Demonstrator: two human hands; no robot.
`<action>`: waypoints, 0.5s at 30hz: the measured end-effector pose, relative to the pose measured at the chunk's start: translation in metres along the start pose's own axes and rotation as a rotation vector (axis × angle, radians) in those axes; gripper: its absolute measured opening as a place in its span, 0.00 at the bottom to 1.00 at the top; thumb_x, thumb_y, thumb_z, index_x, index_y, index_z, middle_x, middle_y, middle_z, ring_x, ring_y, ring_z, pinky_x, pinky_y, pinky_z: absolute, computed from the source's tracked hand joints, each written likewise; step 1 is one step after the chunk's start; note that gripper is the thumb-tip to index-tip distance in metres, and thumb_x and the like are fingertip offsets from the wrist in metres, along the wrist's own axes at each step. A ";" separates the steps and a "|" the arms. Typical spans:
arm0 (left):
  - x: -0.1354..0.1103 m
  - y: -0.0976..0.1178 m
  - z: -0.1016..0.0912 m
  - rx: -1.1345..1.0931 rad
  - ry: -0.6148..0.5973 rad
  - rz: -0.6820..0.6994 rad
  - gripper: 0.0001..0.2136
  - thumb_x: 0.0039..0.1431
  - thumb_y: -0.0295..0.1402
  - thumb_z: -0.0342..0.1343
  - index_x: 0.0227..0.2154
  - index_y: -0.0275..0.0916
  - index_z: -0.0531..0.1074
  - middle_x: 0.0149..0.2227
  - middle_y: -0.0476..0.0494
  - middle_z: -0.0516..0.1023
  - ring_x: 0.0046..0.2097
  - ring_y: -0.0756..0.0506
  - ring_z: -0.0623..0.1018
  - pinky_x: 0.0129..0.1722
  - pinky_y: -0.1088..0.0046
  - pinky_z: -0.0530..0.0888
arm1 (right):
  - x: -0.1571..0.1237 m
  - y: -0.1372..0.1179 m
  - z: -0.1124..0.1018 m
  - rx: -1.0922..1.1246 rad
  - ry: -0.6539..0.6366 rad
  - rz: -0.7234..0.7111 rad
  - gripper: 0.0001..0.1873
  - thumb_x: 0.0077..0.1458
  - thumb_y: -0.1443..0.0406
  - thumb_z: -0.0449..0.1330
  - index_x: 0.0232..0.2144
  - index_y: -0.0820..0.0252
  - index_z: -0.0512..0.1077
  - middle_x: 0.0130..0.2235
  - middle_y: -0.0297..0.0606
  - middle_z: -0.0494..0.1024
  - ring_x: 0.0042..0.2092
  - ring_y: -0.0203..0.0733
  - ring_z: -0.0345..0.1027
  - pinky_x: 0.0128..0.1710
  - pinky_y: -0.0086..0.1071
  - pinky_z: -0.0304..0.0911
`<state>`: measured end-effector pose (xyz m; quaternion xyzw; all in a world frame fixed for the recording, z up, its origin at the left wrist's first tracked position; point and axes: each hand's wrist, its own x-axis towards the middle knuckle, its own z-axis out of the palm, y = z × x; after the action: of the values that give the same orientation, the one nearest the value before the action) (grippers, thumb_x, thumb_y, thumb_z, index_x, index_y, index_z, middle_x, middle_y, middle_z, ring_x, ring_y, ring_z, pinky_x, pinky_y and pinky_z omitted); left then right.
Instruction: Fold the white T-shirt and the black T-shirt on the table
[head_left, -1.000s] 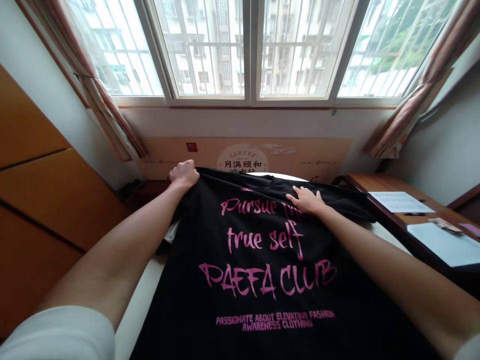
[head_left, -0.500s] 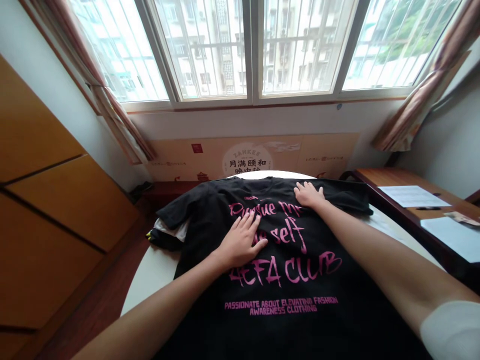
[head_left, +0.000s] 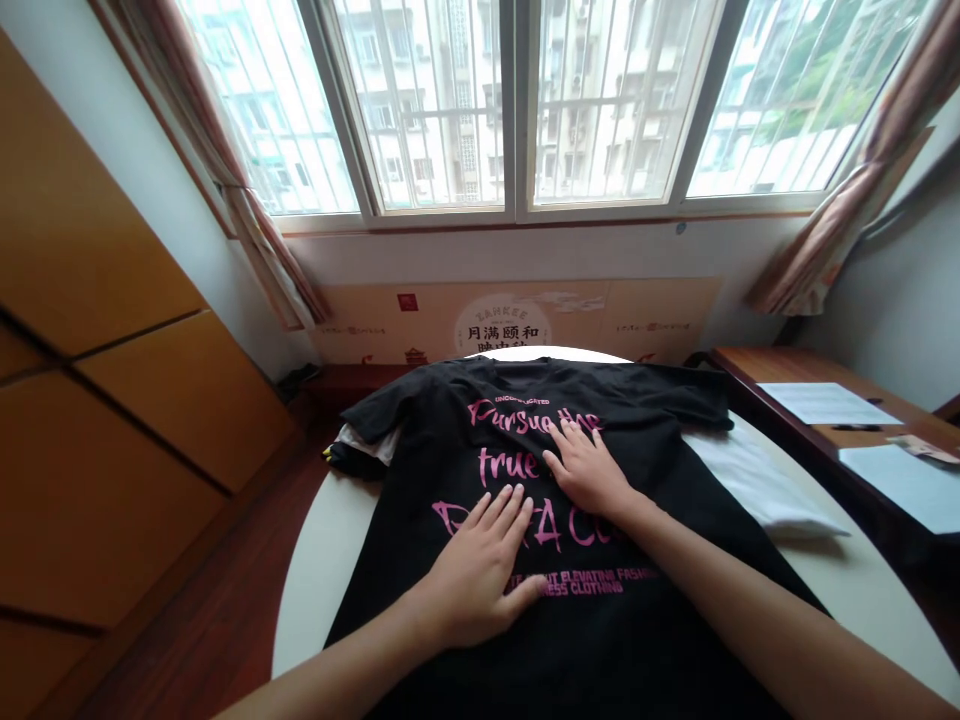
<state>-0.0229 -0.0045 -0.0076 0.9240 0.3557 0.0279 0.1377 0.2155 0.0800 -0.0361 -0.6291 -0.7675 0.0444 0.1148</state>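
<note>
Left grip (head_left: 476,585): bare hand flat, palm down, fingers slightly spread, low at 7 o'clock. Right grip (head_left: 589,472): also flat, open, fingers toward 11 o'clock, lying at 1 o'clock from left. Left forearm (head_left: 330,675) enters from 7 o'clock; right forearm (head_left: 750,620) from 4 o'clock.

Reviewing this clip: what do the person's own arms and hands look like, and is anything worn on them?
The left hand and right hand are bare, with no gloves, rings or watch in view. The left forearm and right forearm are bare too; no sleeve shows in this view.
</note>
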 end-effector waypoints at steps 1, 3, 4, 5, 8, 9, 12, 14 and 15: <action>-0.001 0.001 -0.001 0.003 -0.009 -0.007 0.41 0.72 0.59 0.44 0.76 0.36 0.49 0.77 0.33 0.44 0.77 0.34 0.46 0.76 0.51 0.46 | -0.007 -0.001 -0.002 -0.006 0.019 0.003 0.35 0.74 0.53 0.42 0.73 0.68 0.57 0.74 0.57 0.56 0.75 0.57 0.47 0.73 0.58 0.39; -0.002 0.001 -0.005 0.003 -0.008 -0.022 0.41 0.72 0.58 0.44 0.76 0.35 0.49 0.77 0.33 0.45 0.77 0.35 0.47 0.76 0.51 0.46 | -0.025 -0.001 -0.008 -0.033 0.058 -0.032 0.33 0.74 0.55 0.44 0.72 0.68 0.61 0.72 0.57 0.61 0.74 0.57 0.52 0.73 0.58 0.41; -0.003 0.000 -0.008 0.000 0.000 -0.030 0.40 0.72 0.58 0.44 0.76 0.35 0.50 0.77 0.32 0.46 0.77 0.35 0.48 0.76 0.51 0.47 | -0.038 -0.001 -0.011 -0.042 0.074 -0.067 0.33 0.73 0.56 0.45 0.71 0.68 0.62 0.72 0.56 0.62 0.73 0.57 0.53 0.73 0.57 0.42; -0.005 0.001 -0.010 -0.004 0.015 -0.040 0.39 0.73 0.57 0.44 0.76 0.35 0.51 0.76 0.32 0.48 0.77 0.35 0.49 0.75 0.50 0.48 | -0.053 0.001 -0.013 -0.044 0.088 -0.104 0.32 0.73 0.56 0.46 0.71 0.67 0.62 0.72 0.55 0.62 0.73 0.57 0.53 0.73 0.57 0.43; -0.012 0.014 -0.012 -0.021 0.101 -0.041 0.31 0.72 0.48 0.51 0.72 0.37 0.59 0.74 0.31 0.57 0.75 0.33 0.57 0.73 0.46 0.55 | -0.102 0.012 -0.011 -0.034 0.125 -0.151 0.32 0.73 0.55 0.47 0.72 0.63 0.61 0.74 0.49 0.59 0.75 0.54 0.49 0.74 0.55 0.44; -0.015 0.024 -0.008 -0.039 0.132 -0.013 0.28 0.71 0.44 0.54 0.68 0.39 0.64 0.72 0.32 0.62 0.73 0.33 0.61 0.71 0.48 0.59 | -0.115 0.017 -0.009 -0.034 0.140 -0.138 0.33 0.73 0.55 0.47 0.73 0.63 0.60 0.74 0.48 0.58 0.75 0.53 0.48 0.74 0.55 0.43; -0.015 0.069 0.017 -0.079 0.103 0.240 0.15 0.66 0.39 0.59 0.53 0.41 0.73 0.58 0.39 0.77 0.58 0.38 0.77 0.58 0.62 0.73 | -0.137 0.028 -0.005 -0.026 0.133 -0.085 0.33 0.73 0.56 0.47 0.74 0.63 0.59 0.75 0.48 0.56 0.76 0.53 0.46 0.74 0.55 0.42; -0.008 0.105 0.041 -0.013 0.001 0.408 0.09 0.69 0.38 0.57 0.47 0.41 0.74 0.46 0.42 0.80 0.45 0.42 0.81 0.45 0.67 0.76 | -0.139 0.030 -0.005 -0.016 0.091 -0.067 0.33 0.72 0.57 0.47 0.74 0.62 0.58 0.75 0.48 0.53 0.76 0.53 0.44 0.74 0.56 0.42; -0.003 0.123 0.051 0.038 -0.027 0.404 0.10 0.70 0.36 0.54 0.47 0.38 0.74 0.43 0.40 0.80 0.41 0.41 0.81 0.40 0.67 0.75 | -0.138 0.029 -0.007 -0.013 0.067 -0.062 0.33 0.72 0.57 0.47 0.75 0.61 0.56 0.76 0.47 0.52 0.77 0.52 0.42 0.74 0.56 0.42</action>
<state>0.0620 -0.1055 -0.0226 0.9792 0.1618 0.0357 0.1167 0.2698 -0.0491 -0.0525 -0.6068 -0.7828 0.0148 0.1375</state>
